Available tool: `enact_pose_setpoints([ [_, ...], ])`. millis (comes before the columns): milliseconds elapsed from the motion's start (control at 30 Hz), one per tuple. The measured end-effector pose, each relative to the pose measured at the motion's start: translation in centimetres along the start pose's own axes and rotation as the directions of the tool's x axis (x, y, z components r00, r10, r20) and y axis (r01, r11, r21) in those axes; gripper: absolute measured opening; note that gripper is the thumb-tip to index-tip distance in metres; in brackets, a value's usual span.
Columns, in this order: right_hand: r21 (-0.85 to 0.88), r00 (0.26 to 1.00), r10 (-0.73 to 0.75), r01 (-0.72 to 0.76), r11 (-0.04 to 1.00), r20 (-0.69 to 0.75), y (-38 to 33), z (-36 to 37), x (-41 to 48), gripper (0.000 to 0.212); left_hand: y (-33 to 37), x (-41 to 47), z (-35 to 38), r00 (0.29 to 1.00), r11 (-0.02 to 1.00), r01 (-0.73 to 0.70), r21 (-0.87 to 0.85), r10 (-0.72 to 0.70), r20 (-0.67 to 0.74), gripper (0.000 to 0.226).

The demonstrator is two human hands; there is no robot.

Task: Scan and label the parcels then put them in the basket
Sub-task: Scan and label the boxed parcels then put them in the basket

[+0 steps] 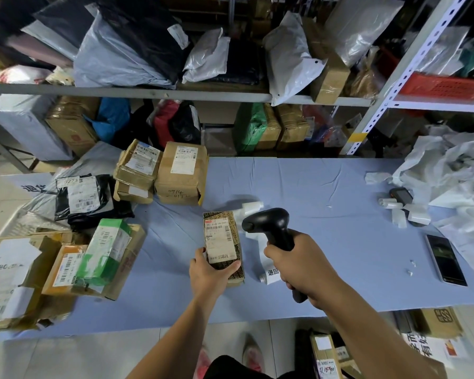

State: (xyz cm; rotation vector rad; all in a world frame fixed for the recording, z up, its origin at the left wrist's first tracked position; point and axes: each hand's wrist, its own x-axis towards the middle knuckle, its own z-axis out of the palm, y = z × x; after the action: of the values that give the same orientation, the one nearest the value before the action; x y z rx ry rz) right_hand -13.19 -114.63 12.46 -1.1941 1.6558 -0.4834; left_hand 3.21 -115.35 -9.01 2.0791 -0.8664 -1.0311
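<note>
My left hand [207, 274] grips the near end of a small brown-and-black patterned parcel [222, 242] with a white shipping label, tilting it up from the blue table [326, 187]. My right hand [298, 265] holds a black barcode scanner [271, 225] by its handle, its head pointing left at the parcel's label. A roll of white labels [270, 276] lies on the table between my two hands. More parcels lie at the left: a green-taped box [107, 250], an orange box [66, 269], a black bag [82, 199] and stacked brown boxes [162, 170].
A black phone [445, 259] lies at the table's right, near small label rolls [405, 213] and crumpled white plastic [454, 170]. Metal shelves [175, 93] behind the table are packed with bags and boxes. A red basket [443, 86] sits on the right shelf. Boxes stand on the floor.
</note>
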Motion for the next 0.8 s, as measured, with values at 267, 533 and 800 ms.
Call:
enact_pose_setpoints([
  [267, -0.031, 0.995, -0.043, 0.040, 0.999, -0.085, 3.2, -1.8, 3.0, 0.011, 0.4, -0.3, -0.6, 1.000, 0.999, -0.004, 0.046, 0.003, 0.008, 0.083],
  [533, -0.325, 0.967, 0.047, -0.130, 0.937, -0.251, 13.6, -3.7, 9.9, 0.033, 1.1, -1.9, -1.0, 0.986, 0.960, -0.117, 0.255, 0.144, -0.088, 0.070],
  [800, -0.650, 0.967, 0.086, -0.226, 0.726, -0.240, 20.5, -3.7, 14.5, 0.040, 2.4, -4.1, 1.0, 0.878, 0.759, -0.390, 0.521, 0.477, -0.039, 0.038],
])
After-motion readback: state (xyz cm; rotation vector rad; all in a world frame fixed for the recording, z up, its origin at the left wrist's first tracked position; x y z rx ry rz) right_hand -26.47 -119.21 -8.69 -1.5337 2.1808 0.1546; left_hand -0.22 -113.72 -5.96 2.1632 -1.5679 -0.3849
